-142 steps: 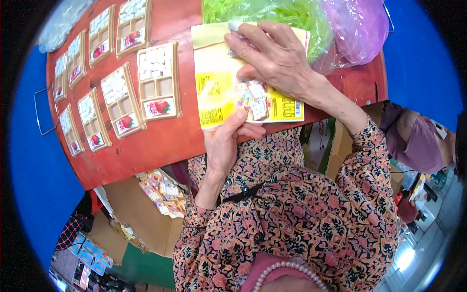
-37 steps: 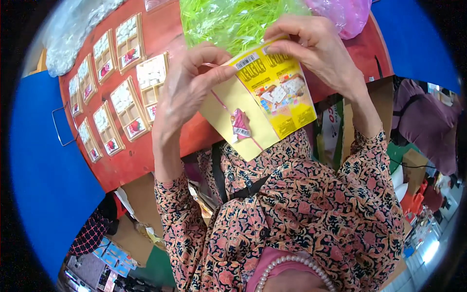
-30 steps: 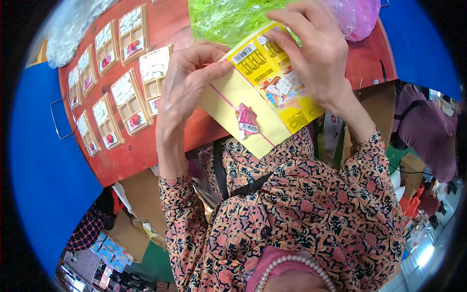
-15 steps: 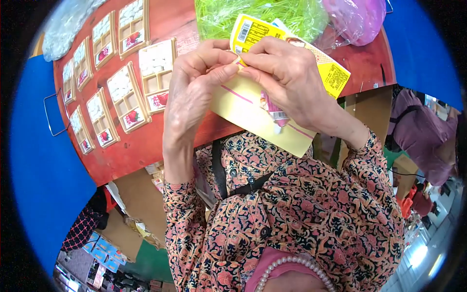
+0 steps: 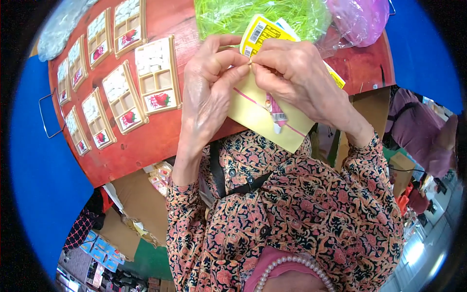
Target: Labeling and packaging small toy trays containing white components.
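Observation:
My left hand [image 5: 206, 87] and my right hand [image 5: 304, 73] meet over the table's near edge, thumbs and forefingers pinched tip to tip. A small bit between the fingertips is too tiny and covered to name. Below them hangs a pale yellow sheet [image 5: 262, 124] with a pink line across it, its top end hidden by the fingers. Against the sheet, under my right hand, is a small pink tube-like packet [image 5: 278, 116] with a barcode and a white end. Bright yellow printed cards with a barcode [image 5: 260, 33] lie just beyond the fingers.
Left on the red table [image 5: 121, 160] stand several tan compartment trays [image 5: 177, 73] with white pieces and strawberry pictures. Green shredded filler in clear plastic [image 5: 219, 19] and a pink plastic bag [image 5: 362, 22] lie at the back. A clear bag [image 5: 61, 31] sits far left.
Both hands have shifted a little to the right, still pinched together, and the sheet has come along. More of the yellow cards is now covered by my right hand.

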Available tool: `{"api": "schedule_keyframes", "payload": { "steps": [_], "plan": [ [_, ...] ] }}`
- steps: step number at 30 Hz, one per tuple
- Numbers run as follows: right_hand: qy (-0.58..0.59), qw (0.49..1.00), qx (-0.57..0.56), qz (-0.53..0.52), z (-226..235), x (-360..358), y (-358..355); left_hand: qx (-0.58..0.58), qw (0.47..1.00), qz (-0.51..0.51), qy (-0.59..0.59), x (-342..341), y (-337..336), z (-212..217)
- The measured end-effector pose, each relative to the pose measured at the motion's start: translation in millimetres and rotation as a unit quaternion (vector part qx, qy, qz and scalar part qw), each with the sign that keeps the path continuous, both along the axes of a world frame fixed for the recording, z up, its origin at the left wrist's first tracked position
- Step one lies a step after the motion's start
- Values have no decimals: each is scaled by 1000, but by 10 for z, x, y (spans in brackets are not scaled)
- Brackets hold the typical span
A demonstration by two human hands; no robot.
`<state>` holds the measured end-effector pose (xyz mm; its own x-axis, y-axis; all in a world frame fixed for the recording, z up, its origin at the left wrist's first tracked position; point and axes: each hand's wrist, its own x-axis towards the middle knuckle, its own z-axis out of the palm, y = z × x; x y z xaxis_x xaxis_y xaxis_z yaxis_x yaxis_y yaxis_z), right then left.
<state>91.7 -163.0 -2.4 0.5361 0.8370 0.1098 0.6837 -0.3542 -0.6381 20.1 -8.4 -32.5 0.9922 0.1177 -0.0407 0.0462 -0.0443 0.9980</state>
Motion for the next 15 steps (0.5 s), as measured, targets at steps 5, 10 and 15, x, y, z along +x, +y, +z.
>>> {"api": "schedule_keyframes", "payload": {
  "steps": [5, 10, 15],
  "plan": [
    [17, 999, 26, -15, -109, 10, -24, -16, 1000, 7, 20, -6, -4, -40],
    [9, 998, 55, -16, -160, -5, -17, -5, 1000, 23, -1, 2, -20, -61],
    [-20, 997, 61, -39, -141, -43, 1, 24, 999, 22, -13, 9, -13, -79]
  ]
}}
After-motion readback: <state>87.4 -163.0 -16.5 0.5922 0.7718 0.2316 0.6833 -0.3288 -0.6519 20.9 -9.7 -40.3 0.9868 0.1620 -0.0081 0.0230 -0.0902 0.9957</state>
